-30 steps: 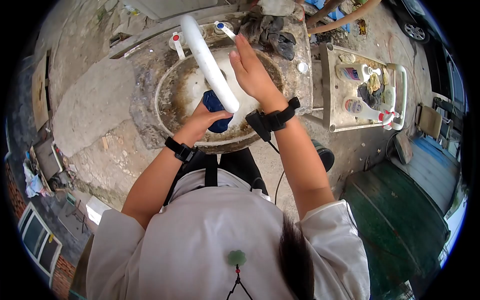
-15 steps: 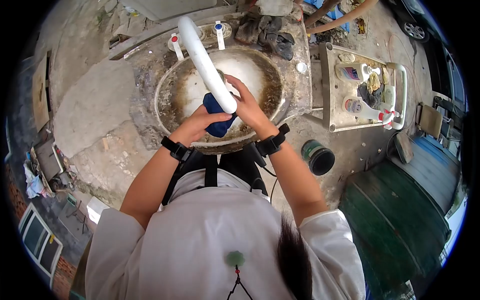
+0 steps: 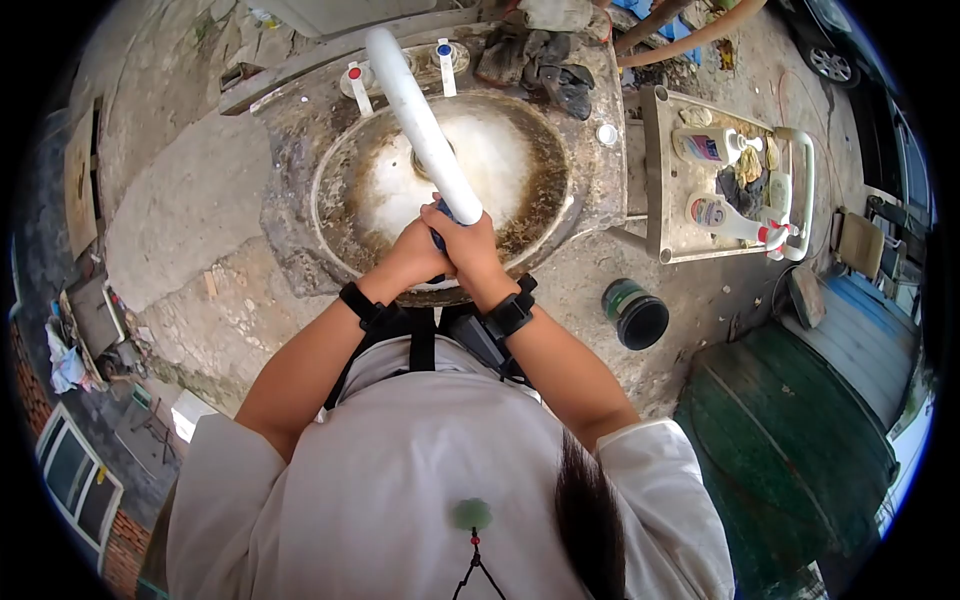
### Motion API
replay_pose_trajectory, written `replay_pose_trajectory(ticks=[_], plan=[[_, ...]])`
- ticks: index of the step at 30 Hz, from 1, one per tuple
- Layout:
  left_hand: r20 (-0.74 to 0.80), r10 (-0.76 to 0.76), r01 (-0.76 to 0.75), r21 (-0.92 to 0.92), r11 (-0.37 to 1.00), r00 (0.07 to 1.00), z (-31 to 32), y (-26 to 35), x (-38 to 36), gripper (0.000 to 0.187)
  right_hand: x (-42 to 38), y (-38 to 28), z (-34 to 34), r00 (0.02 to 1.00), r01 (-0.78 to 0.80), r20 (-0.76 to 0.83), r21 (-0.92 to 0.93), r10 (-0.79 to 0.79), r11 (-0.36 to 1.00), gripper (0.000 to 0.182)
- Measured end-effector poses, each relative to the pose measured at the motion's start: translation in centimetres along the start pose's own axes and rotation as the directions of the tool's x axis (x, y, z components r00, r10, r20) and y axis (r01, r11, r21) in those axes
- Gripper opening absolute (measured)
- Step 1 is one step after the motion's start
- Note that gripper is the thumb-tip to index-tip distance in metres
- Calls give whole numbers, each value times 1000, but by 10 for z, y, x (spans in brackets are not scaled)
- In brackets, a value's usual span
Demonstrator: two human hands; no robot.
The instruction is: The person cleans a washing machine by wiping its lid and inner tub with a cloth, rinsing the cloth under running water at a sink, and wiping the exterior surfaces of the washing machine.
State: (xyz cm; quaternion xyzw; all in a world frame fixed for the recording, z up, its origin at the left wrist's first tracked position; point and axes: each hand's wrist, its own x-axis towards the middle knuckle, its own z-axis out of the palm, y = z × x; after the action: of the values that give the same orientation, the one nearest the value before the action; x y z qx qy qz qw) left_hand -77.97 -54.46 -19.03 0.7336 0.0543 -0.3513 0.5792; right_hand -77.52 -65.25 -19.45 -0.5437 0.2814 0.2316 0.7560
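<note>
2 labelled plastic bottles are on the pale, rimmed tray of a cart (image 3: 656, 175) to the right: a white pump bottle with a purple-and-blue label (image 3: 704, 146) and a white spray bottle with a red-and-white trigger (image 3: 722, 216). The print on their labels is too small to read. A black round bucket with a green label (image 3: 637, 318) is on the ground, its lettering also unreadable. Of the 2 white lever handles at the sink, 1 has a red mark (image 3: 360, 90) and 1 a blue mark (image 3: 447, 70).

The stained, rough grey counter (image 3: 597, 175) surrounds an oval white basin with brown grime (image 3: 535, 185), and carries crumpled dark rags (image 3: 545, 75) and a small white round cap (image 3: 607, 134). Outdoors around it are cracked concrete ground (image 3: 190, 200), a large dark green sheet (image 3: 785, 450) and a dark car (image 3: 825, 45).

Under the end of the thick white curved spout (image 3: 415, 115), above the basin's near edge, is a dark blue cloth (image 3: 438, 238), bunched up and mostly hidden. The left hand (image 3: 410, 256) and right hand (image 3: 470, 246) touch each other, each grip closed around the cloth.
</note>
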Motion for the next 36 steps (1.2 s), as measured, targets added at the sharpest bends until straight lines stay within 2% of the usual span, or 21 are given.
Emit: replay_pose_trajectory(ticks=[2, 5, 7, 10, 11, 13, 14, 15, 16, 17, 19, 20, 21, 23, 25, 26, 27, 29, 31, 33, 36], plan=[[-31, -56, 59, 107, 993, 998, -3, 0, 3, 52, 7, 7, 1, 998, -14, -57, 75, 18, 997, 30], [-71, -35, 46, 157, 987, 997, 0, -33, 16, 78, 12, 9, 4, 992, -47, -111, 176, 67, 983, 21], [-79, 23, -11, 153, 988, 997, 2, -40, 18, 85, 15, 16, 4, 989, -22, -140, 208, 52, 978, 16], [-148, 183, -163, 135, 977, 972, 3, -35, 10, 97, 21, 18, -1, 993, -22, -111, 58, 28, 998, 17], [-181, 246, -225, 130, 966, 952, 3, -31, 7, 101, 21, 20, -2, 987, 74, -144, -17, -75, 997, 17], [-250, 276, -194, 308, 931, 928, -8, -45, 6, 102, 19, 18, -1, 940, 256, -185, -175, -287, 951, 15], [-282, 294, -170, 392, 904, 913, -12, -51, 6, 103, 18, 16, -3, 931, 290, -201, -108, -306, 951, 16], [-161, 58, -55, 23, 998, 985, -18, -42, 2, 99, 16, 8, -2, 921, 324, -216, -40, -325, 945, 17], [45, -125, 133, -322, 938, 991, -27, -22, -6, 95, 13, 2, 0, 911, 357, -232, 29, -341, 934, 18], [297, -220, 358, -577, 734, 929, -32, -10, -11, 92, 8, -2, 1, 937, 331, -134, 36, -324, 943, 19], [299, -236, 374, -594, 712, 925, -39, -11, -11, 84, -1, -8, 2, 957, 283, 59, 39, -285, 958, 22], [302, -242, 381, -603, 701, 922, -43, -12, -10, 80, 9, 7, -5, 922, 373, 143, -82, -359, 924, 21], [303, -250, 389, -612, 688, 920, -45, -12, -9, 77, 6, 2, -3, 919, 370, 179, -80, -352, 926, 20], [329, -257, 392, -461, 796, 909, -46, -9, -10, 75, -2, -7, 3, 909, 360, 253, -75, -331, 930, 18], [296, -199, 293, -317, 902, 934, -41, -17, -9, 71, -4, -6, 5, 922, 326, 283, -203, -263, 924, 23], [270, -318, 353, -89, 931, 909, -37, -19, -4, 68, -4, -7, 6, 926, 322, 288, -262, -245, 910, 24], [204, -249, 264, -48, 963, 947, -32, -19, -2, 66, -5, -9, 7, 930, 318, 289, -321, -228, 892, 26], [84, -91, 87, 49, 995, 992, -20, -21, -4, 60, -6, -8, 11, 966, 249, 150, -343, -209, 906, 34], [-2, -46, 45, 129, 991, 999, -15, -17, -3, 50, -2, -7, 14, 974, 221, 41, -384, -223, 896, 32], [-108, 48, -35, 117, 992, 993, -8, -26, 1, 43, 4, -4, 11, 987, 154, 5, -287, -159, 945, 29], [-111, -121, 151, 331, 932, 986, -7, -23, 1, 36, 15, 9, 7, 995, 77, -60, -55, -81, 995, 21]])
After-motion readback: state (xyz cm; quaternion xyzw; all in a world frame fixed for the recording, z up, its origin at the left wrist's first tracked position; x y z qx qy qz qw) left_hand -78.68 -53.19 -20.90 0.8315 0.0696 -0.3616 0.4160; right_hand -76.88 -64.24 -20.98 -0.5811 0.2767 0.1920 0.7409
